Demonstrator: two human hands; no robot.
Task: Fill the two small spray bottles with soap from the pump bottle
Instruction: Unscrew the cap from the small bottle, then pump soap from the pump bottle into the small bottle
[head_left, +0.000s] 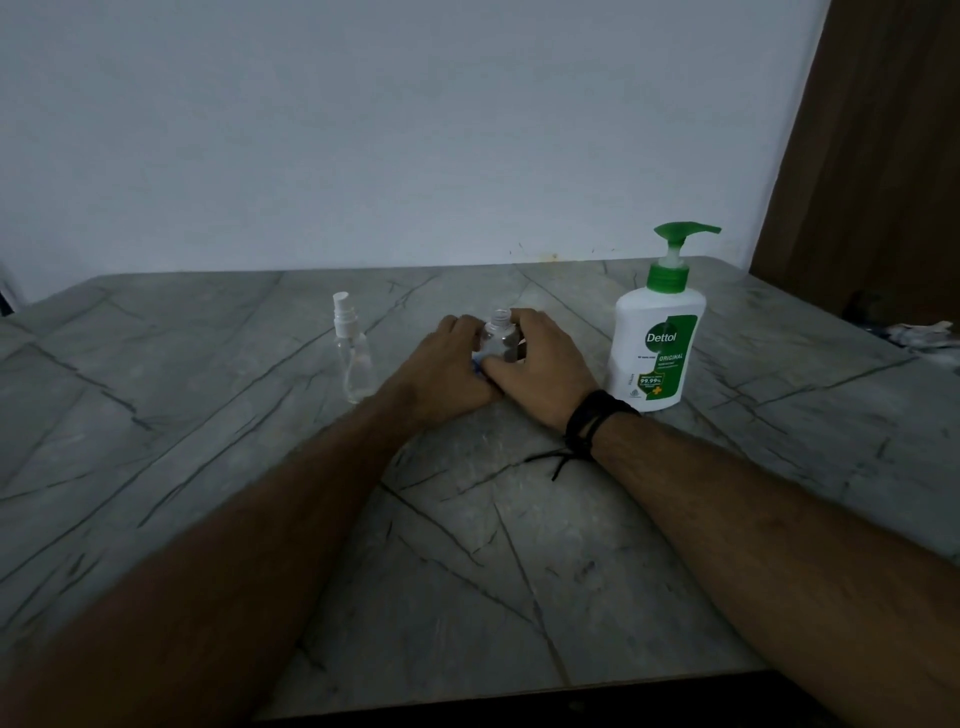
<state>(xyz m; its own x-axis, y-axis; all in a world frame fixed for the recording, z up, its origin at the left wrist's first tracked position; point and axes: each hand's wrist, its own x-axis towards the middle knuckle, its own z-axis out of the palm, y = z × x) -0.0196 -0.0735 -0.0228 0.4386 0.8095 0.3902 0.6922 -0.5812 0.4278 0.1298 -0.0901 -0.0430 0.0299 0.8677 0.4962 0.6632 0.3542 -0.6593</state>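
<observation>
Spray bottles number two. Leftmost stands the capped spray bottle (355, 358), clear, upright, its white sprayer head on, apart from both hands and untouched. To its right the left hand (447, 371) rests low on the surface (208, 415), its fingers (462, 327) curled toward the base of the open spray bottle (500, 339); something small and blue shows between the two hands, but what it is cannot be told, and whether the left fingers actually pinch it or the bottle is not clear. The open spray bottle stands upright at centre, its threaded neck bare, no sprayer head on it. The right hand (540, 364), a dark band at the wrist, wraps its fingers round the far side of this bottle with the thumb on the near side. Furthest right, well apart from the hands, stands one pump bottle (657, 348), white with a green pump, nozzle pointing right. Judgement: the step in hand is readying the first bottle for filling; no soap is visible in either. The next move calls for bringing the open neck directly under the pump nozzle, holding it steady, and pressing gently, since the neck is narrow. Count: two spray bottles, one pump bottle, two hands.
</observation>
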